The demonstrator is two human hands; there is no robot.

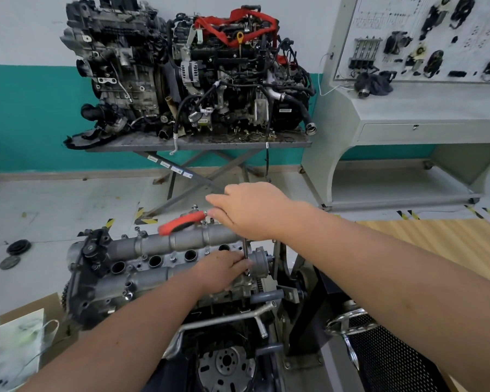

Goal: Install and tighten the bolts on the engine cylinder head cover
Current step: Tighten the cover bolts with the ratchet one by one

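The fingers (239, 263) of the left hand (221, 274) are curled round the lower end of a ratchet extension bar (245, 254), held upright on the cylinder head cover (164, 258) near its right end. The red-handled ratchet (180, 222) is seen above the cover, its head gripped by the right hand (252, 210). Loose bolts (172, 259) are noted between the plug wells.

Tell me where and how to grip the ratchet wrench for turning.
Grip the ratchet wrench by its red handle's free end, from above. The handle juts sideways from the vertical extension bar, giving the most leverage there, I judge. The left hand steadies the bar low.
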